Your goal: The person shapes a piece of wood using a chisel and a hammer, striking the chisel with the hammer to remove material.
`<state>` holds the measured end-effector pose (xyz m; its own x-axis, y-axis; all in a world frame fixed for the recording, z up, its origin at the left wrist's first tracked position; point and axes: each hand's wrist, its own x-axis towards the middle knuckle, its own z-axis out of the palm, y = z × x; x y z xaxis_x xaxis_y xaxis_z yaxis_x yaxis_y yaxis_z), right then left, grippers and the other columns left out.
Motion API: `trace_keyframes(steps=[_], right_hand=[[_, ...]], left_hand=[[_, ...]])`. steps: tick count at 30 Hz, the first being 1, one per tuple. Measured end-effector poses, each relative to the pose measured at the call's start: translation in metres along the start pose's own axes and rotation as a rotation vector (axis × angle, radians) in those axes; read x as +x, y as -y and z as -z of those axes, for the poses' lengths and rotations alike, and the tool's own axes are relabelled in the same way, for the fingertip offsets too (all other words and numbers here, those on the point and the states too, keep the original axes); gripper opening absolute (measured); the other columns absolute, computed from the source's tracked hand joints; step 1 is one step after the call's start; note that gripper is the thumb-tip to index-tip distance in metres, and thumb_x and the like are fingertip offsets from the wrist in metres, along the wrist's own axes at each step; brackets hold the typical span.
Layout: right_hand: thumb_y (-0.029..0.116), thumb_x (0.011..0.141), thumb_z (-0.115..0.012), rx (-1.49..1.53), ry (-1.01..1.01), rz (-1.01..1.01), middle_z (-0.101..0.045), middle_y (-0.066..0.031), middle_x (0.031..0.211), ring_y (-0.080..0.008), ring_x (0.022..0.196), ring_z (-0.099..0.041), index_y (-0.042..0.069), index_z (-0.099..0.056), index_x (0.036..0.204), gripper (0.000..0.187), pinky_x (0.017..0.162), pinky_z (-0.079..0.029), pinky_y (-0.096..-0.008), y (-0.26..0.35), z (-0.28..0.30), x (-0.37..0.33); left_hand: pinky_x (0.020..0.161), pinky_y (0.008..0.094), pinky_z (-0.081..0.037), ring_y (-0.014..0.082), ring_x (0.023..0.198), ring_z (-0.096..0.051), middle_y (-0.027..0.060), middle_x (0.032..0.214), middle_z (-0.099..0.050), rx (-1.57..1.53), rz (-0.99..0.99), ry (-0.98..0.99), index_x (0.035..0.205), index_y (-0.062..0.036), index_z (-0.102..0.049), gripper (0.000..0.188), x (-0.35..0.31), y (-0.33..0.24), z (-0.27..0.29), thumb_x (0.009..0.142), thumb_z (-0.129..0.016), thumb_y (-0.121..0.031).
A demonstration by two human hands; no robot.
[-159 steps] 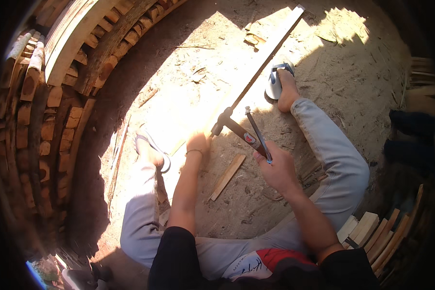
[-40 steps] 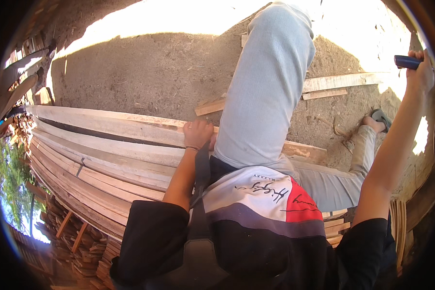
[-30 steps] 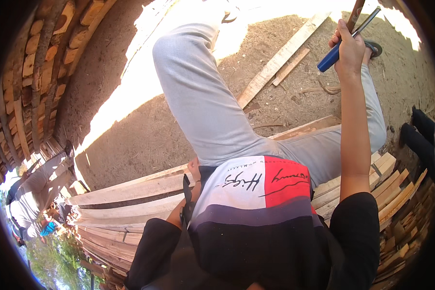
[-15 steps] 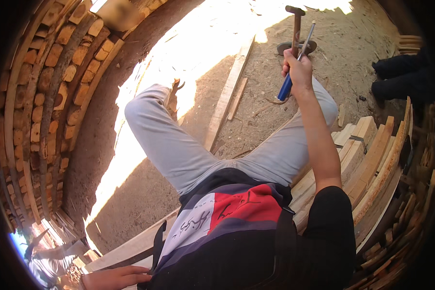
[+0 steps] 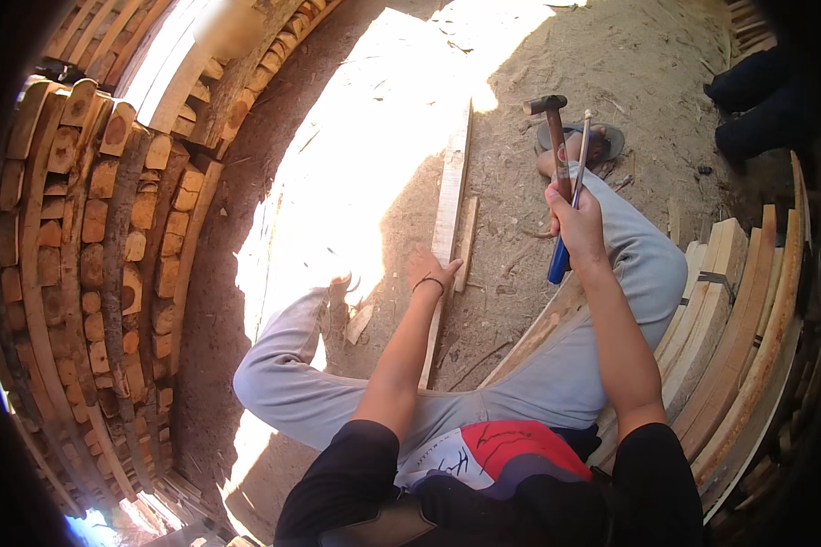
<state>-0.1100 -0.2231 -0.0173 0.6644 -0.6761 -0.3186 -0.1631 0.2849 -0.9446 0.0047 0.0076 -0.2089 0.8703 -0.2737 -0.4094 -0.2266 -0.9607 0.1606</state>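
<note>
My left hand [image 5: 433, 270] lies across a long, narrow wooden plank [image 5: 453, 182] on the ground between my legs. Its thumb is on the right edge and its fingers are toward the left, gripping the plank. Held up above my bent right leg, my right hand [image 5: 576, 221] is closed round two tools together. One is a hammer [image 5: 556, 137] with a dark metal head and a brown handle. The other has a blue handle [image 5: 558, 262] and a long thin metal shaft pointing away from me; its exact kind is unclear.
A short wooden strip [image 5: 467, 244] lies right of the plank. Cut timber [image 5: 96, 228] is stacked high on the left. Bundled boards [image 5: 716, 283] lie to my right, near a person's dark-clothed legs [image 5: 753, 105]. My sandalled foot [image 5: 602, 141] is beyond the hammer.
My left hand has come from low left beside my body forward onto the plank. I lean further forward. My right hand keeps both tools and has shifted slightly nearer.
</note>
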Motion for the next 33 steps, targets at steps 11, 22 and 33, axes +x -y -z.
trace_keyframes(steps=[11, 22, 33], right_hand=[[0.018, 0.099, -0.068, 0.057, -0.095, -0.083, -0.052, 0.0051, 0.070, -0.0038, 0.055, -0.047, 0.010, -0.061, 0.097, 0.010, 0.051, -0.042, -0.0220, -0.028, -0.002, 0.008], [0.013, 0.097, -0.068, 0.039, 0.000, -0.048, -0.054, 0.0048, 0.069, -0.0042, 0.052, -0.048, 0.008, -0.062, 0.096, 0.008, 0.047, -0.040, -0.0230, -0.055, -0.030, -0.044], [0.013, 0.096, -0.069, -0.020, 0.125, 0.071, -0.055, 0.0050, 0.071, -0.0042, 0.054, -0.049, 0.007, -0.063, 0.094, 0.009, 0.048, -0.040, -0.0223, -0.066, -0.055, -0.099]], left_hand=[[0.101, 0.0448, -0.054, 0.0353, 0.127, -0.061, 0.0206, 0.140, -0.057, 0.108, 0.182, 0.411, 0.131, -0.0019, -0.060, 0.068, -0.043, 0.056, -0.005, 0.079, -0.084, -0.040], [0.097, 0.0418, -0.053, 0.0307, 0.113, -0.069, 0.0215, 0.121, -0.072, -0.406, 0.042, 0.118, 0.129, 0.0013, -0.066, 0.073, -0.037, 0.119, 0.038, 0.086, -0.072, -0.057], [0.105, 0.0432, -0.051, 0.0363, 0.126, -0.061, 0.0244, 0.134, -0.063, -0.097, 0.103, 0.223, 0.134, 0.0008, -0.059, 0.079, -0.048, 0.074, -0.021, 0.077, -0.085, -0.046]])
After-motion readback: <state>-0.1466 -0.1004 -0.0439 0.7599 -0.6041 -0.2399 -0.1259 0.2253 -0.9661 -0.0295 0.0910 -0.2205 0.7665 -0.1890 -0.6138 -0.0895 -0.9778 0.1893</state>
